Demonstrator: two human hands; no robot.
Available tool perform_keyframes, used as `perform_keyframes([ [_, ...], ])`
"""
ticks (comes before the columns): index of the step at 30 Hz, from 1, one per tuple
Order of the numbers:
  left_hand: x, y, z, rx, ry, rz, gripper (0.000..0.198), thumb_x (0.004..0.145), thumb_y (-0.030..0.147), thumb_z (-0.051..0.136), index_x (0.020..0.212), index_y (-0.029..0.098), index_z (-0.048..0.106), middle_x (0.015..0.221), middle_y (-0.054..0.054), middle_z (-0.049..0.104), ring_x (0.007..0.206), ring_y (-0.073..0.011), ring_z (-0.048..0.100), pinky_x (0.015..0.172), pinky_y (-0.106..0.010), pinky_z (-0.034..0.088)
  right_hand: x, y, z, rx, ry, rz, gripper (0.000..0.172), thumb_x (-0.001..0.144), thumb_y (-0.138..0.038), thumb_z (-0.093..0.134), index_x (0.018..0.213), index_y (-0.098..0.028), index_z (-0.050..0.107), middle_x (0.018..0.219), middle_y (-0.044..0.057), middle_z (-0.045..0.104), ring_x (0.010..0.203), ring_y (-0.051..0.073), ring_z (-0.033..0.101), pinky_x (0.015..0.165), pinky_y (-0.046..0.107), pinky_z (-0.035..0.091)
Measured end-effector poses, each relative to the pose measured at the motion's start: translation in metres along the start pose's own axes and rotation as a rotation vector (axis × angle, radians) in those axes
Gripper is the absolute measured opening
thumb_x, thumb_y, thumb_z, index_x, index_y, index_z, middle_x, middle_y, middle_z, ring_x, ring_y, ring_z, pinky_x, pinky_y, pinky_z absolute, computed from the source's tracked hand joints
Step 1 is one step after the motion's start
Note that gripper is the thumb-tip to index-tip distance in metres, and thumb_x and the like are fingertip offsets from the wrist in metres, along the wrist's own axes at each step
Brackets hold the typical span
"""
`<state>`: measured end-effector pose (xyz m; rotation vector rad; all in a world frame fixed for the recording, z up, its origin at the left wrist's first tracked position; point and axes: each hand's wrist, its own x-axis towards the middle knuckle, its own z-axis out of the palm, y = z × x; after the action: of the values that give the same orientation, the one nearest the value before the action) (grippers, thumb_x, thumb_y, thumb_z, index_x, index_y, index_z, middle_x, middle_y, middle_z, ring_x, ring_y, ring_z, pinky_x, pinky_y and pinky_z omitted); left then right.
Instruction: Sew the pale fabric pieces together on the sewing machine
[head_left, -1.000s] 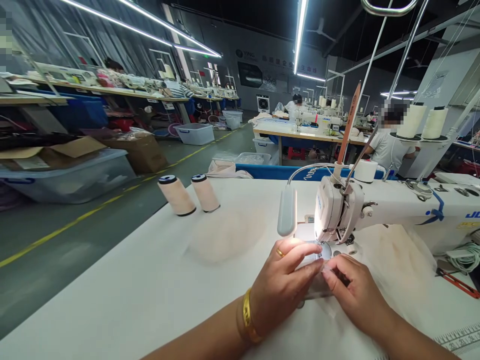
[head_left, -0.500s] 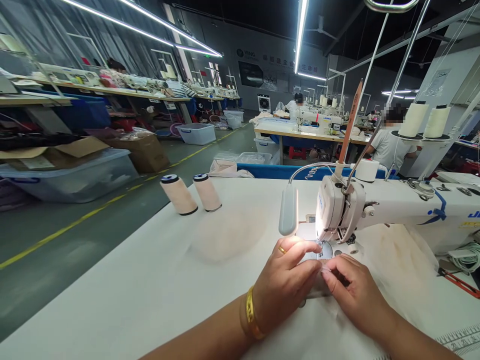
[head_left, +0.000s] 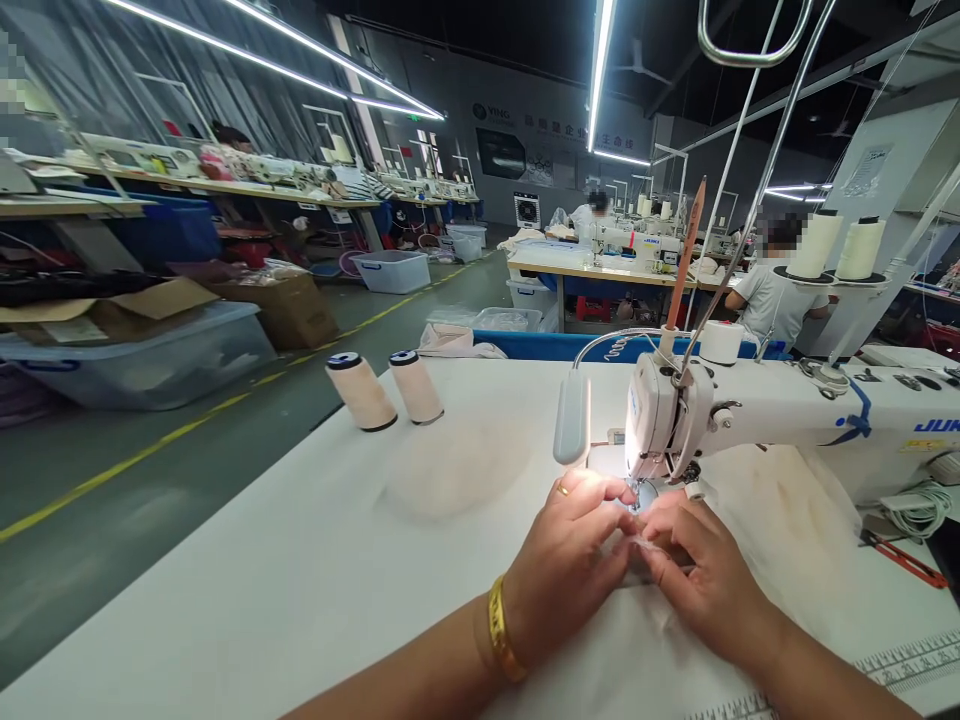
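My left hand [head_left: 566,560], with a gold ring and a gold bangle, rests on the white table [head_left: 300,560] with its fingertips pinched on a small sheer piece of fabric [head_left: 645,548] just in front of the needle. My right hand [head_left: 701,580] meets it from the right, fingers curled and pinching the same piece. Both hands sit directly under the head of the white sewing machine [head_left: 750,410], lit by its small gooseneck lamp [head_left: 571,430].
Two pale thread cones [head_left: 362,392] stand at the table's left edge beside a pale pile of sheer fabric [head_left: 450,465]. Cream cloth [head_left: 795,500] lies under the machine arm. Red-handled scissors [head_left: 904,560] lie far right. Other workers sit at distant tables.
Both hands have moved slightly forward toward the needle, bringing the small fabric piece closer under the presser foot. The view has shifted a little.
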<state>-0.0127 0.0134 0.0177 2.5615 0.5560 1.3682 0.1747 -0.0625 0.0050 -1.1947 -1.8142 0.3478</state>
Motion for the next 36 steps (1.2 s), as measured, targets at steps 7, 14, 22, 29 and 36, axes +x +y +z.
perform_keyframes([
  [7, -0.003, 0.056, -0.027, -0.391, -0.221, -0.164, 0.012, 0.091, 0.017, 0.059, 0.082, 0.024, 0.060, 0.100, 0.001, 0.071, 0.093, -0.0176, 0.063, 0.092, -0.033, 0.049, -0.021, -0.066, -0.057, 0.310, -0.353, 0.439, 0.020, 0.101, -0.042, 0.061, 0.092, -0.024, 0.061, 0.088, 0.000, 0.062, 0.084, 0.017, 0.058, 0.075, 0.027, 0.044],
  [14, 0.002, 0.049, -0.004, -0.295, -0.544, -0.636, 0.017, 0.088, 0.023, 0.058, 0.071, 0.021, 0.059, 0.081, -0.001, 0.066, 0.082, -0.0208, 0.060, 0.079, -0.035, 0.049, 0.013, -0.043, -0.054, 0.286, -0.523, 0.709, 0.012, 0.092, -0.028, 0.061, 0.084, -0.021, 0.054, 0.071, -0.004, 0.054, 0.062, 0.011, 0.045, 0.056, 0.021, 0.033],
  [22, -0.006, 0.010, 0.015, 0.208, -0.409, -0.306, 0.010, 0.081, 0.013, 0.070, 0.081, 0.021, 0.064, 0.095, -0.004, 0.066, 0.091, -0.0241, 0.054, 0.080, -0.036, 0.043, 0.050, -0.005, -0.010, -0.280, -0.490, 0.599, 0.027, 0.084, -0.015, 0.063, 0.065, -0.021, 0.045, 0.069, -0.002, 0.058, 0.067, 0.015, 0.048, 0.056, 0.025, 0.026],
  [29, -0.017, 0.002, 0.017, 0.138, -0.291, 0.031, 0.022, 0.094, 0.010, 0.065, 0.074, 0.020, 0.064, 0.082, 0.001, 0.071, 0.078, -0.0189, 0.055, 0.074, -0.036, 0.038, 0.039, -0.005, -0.015, -0.442, -0.424, 0.539, 0.021, 0.093, -0.022, 0.064, 0.076, -0.023, 0.051, 0.071, -0.001, 0.063, 0.063, 0.017, 0.054, 0.057, 0.026, 0.027],
  [36, -0.016, -0.002, 0.018, 0.170, -0.299, -0.044, 0.022, 0.093, 0.016, 0.070, 0.071, 0.021, 0.069, 0.082, -0.001, 0.072, 0.083, -0.0219, 0.060, 0.076, -0.039, 0.041, 0.005, -0.001, -0.017, -0.614, -0.245, -0.164, 0.019, 0.105, -0.016, 0.045, 0.101, -0.023, 0.061, 0.101, 0.007, 0.072, 0.084, 0.023, 0.063, 0.073, 0.035, 0.042],
])
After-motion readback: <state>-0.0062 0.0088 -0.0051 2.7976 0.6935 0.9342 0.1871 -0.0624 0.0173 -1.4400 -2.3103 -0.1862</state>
